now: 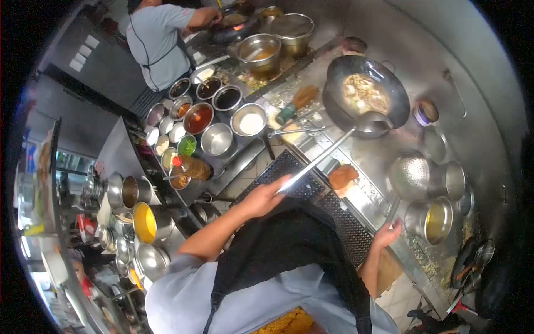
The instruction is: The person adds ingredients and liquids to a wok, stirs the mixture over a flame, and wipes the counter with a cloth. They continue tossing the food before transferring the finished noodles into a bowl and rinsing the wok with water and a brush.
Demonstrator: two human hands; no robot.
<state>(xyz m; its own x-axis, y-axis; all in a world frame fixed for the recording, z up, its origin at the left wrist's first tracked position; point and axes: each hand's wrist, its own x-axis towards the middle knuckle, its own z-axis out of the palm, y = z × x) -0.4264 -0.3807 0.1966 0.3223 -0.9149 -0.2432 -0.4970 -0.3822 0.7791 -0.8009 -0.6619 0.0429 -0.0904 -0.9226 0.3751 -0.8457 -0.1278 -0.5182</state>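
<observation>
A cook's left hand (266, 196) grips the far end of a long, stiff steel ladle (374, 123) resting in the wok (364, 94), right hand (387, 234) open at the table (361, 195) edge.

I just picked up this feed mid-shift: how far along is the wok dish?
Done: food is already in the wok. In hand: the left hand grips the ladle, whose bowl rests at the wok's rim; the right hand is at the range's front edge, holding nothing. Left: the food is still in the wok, not plated.

Long steel ladle (356, 129), bowl resting on the food-filled black wok's (364, 94) rim.
</observation>
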